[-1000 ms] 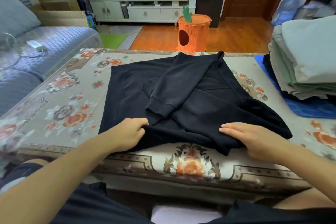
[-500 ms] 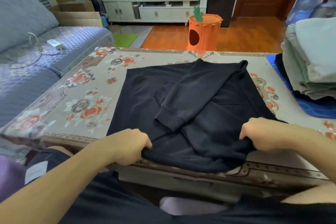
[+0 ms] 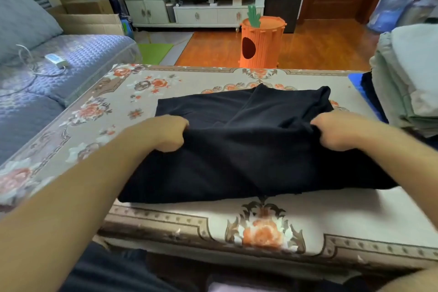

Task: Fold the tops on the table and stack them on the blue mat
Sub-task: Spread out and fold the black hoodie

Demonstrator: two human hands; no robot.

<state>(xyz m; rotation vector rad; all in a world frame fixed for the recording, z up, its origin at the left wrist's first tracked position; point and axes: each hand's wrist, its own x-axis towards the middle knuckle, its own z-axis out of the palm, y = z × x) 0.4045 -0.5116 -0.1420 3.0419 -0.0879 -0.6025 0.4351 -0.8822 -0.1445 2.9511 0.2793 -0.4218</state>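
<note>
- We see the left hand [image 3: 166, 133] and right hand [image 3: 341, 131], arms extended, each with a clenched grip on a raised fold of the black top [image 3: 237, 149].
- The top lies mid-surface [image 3: 355, 211], long axis left to right.
- Folded tops [image 3: 407, 83] sit stacked on the blue mat [image 3: 354, 78], far right.

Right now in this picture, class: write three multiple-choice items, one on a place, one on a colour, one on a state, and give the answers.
1. Where is the pile of folded tops?
A. sofa
B. right end of the table
C. floor

2. What colour is the top being folded?
A. black
B. red
C. white

3. What are the hands doing?
A. lying flat
B. hanging idle
C. gripping the fabric

Answers:
B, the pile sits on the blue mat at the right.
A, the fabric is black.
C, the left hand and right hand curl round the fold.
</note>
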